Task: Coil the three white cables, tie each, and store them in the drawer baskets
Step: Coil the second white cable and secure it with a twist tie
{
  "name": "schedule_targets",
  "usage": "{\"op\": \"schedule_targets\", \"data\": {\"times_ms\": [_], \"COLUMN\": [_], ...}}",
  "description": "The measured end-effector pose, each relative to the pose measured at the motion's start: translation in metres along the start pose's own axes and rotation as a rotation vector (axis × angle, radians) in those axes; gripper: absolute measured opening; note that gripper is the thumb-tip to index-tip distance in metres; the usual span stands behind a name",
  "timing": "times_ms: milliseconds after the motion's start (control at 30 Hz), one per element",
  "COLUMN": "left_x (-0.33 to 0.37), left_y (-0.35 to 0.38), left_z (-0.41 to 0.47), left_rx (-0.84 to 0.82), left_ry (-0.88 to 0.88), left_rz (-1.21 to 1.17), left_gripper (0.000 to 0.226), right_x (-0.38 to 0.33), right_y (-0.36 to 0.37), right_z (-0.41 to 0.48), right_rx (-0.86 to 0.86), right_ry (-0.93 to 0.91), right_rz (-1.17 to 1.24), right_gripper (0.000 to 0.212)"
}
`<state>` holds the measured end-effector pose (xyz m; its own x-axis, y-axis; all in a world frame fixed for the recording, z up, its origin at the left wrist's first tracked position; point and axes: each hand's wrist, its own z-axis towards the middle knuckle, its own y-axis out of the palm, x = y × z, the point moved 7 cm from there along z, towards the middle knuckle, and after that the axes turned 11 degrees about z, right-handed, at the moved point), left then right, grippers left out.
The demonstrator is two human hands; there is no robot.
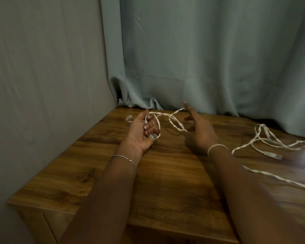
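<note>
My left hand (pixel 144 132) is palm up above the wooden table (pixel 165 173), its fingers curled round a small coil of white cable (pixel 157 127). One clear plug shows at the coil's lower end, and another cable end (pixel 128 118) sticks out left of the hand. A twisted strand of that cable (pixel 176 123) runs right to my right hand (pixel 199 131). There it passes by the raised index finger and into the hand, which seems to hold it. More white cable (pixel 264 138) lies loose and tangled on the table at the right, with plugs (pixel 272 155) at its near end.
A grey wall stands on the left and a pale curtain (pixel 201 59) hangs behind the table. Another white strand (pixel 280 178) trails to the right edge. A white band (pixel 217 147) circles my right wrist. A drawer front (pixel 48 224) shows under the table's near-left corner.
</note>
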<state>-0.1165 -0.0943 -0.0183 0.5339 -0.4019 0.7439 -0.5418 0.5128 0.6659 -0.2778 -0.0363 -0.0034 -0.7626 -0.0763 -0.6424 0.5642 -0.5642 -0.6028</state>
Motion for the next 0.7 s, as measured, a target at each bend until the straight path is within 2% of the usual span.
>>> {"op": "schedule_targets", "data": {"times_ms": [67,100,200,233,333,400,533,700], "left_x": [0.001,0.001,0.0,-0.001,-0.003,-0.005,-0.006,0.0], "left_y": [-0.006,-0.009,-0.015,-0.016,-0.015,-0.016,-0.011,-0.003], "left_z": [0.0,0.0,0.001,0.001,0.001,0.001,0.001,0.0], "left_rx": [0.05,0.076,0.157,0.168,0.167,0.166,0.14,0.095], "left_ry": [-0.016,-0.02,-0.022,-0.029,-0.067,-0.085,-0.08,0.014], "left_rz": [-0.006,-0.003,0.009,0.008,0.022,0.035,0.042,0.01], "left_gripper": [0.048,0.046,0.045,0.047,0.046,0.045,0.048,0.045], "right_x": [0.005,0.006,0.015,0.02,0.028,0.03,0.027,0.001], "right_y": [-0.008,-0.014,-0.025,-0.025,-0.021,-0.022,-0.029,-0.03], "right_z": [0.002,0.003,0.007,0.008,0.01,0.011,0.014,0.014], "right_rx": [0.097,0.159,0.312,0.337,0.368,0.362,0.383,0.336], "right_ry": [0.049,0.06,0.092,0.127,0.23,0.233,0.135,-0.083], "right_rz": [0.103,0.177,0.451,0.579,0.904,0.996,0.893,0.429], "right_gripper": [0.119,0.105,0.041,0.031,0.025,0.026,0.027,0.027]}}
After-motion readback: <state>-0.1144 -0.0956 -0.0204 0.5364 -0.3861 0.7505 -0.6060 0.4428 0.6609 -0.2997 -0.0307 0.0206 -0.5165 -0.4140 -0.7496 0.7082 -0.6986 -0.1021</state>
